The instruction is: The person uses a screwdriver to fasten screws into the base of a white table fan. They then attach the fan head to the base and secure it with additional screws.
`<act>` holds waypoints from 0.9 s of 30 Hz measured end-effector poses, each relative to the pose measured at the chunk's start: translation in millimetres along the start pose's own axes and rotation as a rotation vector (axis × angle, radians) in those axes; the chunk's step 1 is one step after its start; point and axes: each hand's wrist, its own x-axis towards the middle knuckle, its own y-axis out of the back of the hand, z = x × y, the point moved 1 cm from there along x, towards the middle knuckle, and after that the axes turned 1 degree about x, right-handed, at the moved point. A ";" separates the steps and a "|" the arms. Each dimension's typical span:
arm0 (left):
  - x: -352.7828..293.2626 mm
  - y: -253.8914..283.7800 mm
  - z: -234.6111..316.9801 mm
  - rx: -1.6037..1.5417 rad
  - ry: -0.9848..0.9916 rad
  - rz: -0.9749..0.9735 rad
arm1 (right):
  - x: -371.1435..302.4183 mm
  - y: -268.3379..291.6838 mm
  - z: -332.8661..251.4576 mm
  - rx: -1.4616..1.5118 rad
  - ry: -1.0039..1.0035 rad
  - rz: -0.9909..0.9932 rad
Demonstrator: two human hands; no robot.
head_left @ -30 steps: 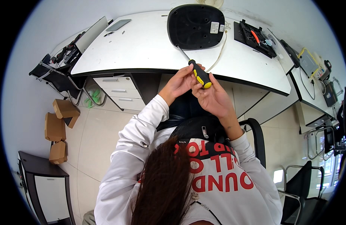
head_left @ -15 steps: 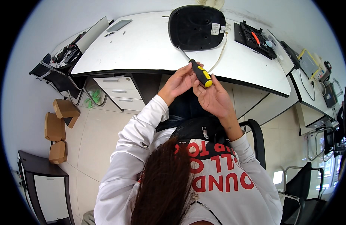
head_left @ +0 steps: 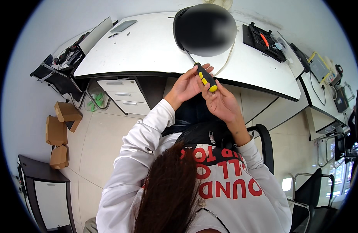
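A screwdriver (head_left: 205, 77) with a black and yellow handle is held between my two hands over the table's front edge. The fingers of my left hand (head_left: 186, 84) close round the handle near the shaft. Those of my right hand (head_left: 222, 101) pinch the handle toward its yellow end. The steel shaft slants up and away to the near left edge of a rounded black appliance base (head_left: 179, 37), where its tip meets a corner hole. Most of the base is blurred. A pale cord (head_left: 227, 62) runs from its right side toward my hands.
The base lies on a white table (head_left: 140, 46). An open black tool case (head_left: 276, 54) with red-orange handled pliers (head_left: 264, 40) lies at the right. A grey flat panel (head_left: 124, 26) is at the far left. A chair armrest (head_left: 266, 149) stands beside my right arm.
The screwdriver handle has turned about its axis, so its yellow patches face differently. Its end has shifted slightly left, and my right fingers have moved with it.
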 end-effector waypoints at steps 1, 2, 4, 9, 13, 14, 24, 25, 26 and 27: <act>0.7 2.8 -0.1 -0.006 -0.008 -0.014 | 0.0 0.6 -0.4 -0.011 0.002 0.004; 1.9 8.0 -0.3 -0.017 -0.012 -0.023 | 0.0 -0.5 0.1 -0.018 -0.004 0.009; 4.3 19.8 -1.0 -0.036 -0.019 -0.039 | 0.2 -3.6 1.6 -0.032 -0.017 0.017; 3.1 18.2 -6.9 -0.014 0.048 0.029 | 0.8 1.2 -0.2 0.001 -0.075 0.013; -0.9 11.7 -5.3 0.092 0.088 -0.047 | -1.0 4.0 -2.4 0.045 -0.144 -0.014; -2.6 8.2 -4.9 0.125 0.088 -0.067 | -1.8 3.9 -2.1 0.027 -0.141 -0.018; -2.8 -11.0 15.9 0.468 0.073 -0.194 | -9.6 -5.8 4.8 -0.263 -0.171 -0.318; -1.4 -12.7 20.3 0.524 -0.019 -0.157 | -9.1 -5.4 4.5 -0.234 -0.162 -0.365; 0.3 -13.3 26.9 0.588 -0.111 -0.046 | -8.7 -5.8 2.8 -0.257 -0.127 -0.386; 1.8 -14.4 34.5 0.649 -0.203 0.065 | -8.7 -6.2 0.1 -0.281 -0.092 -0.406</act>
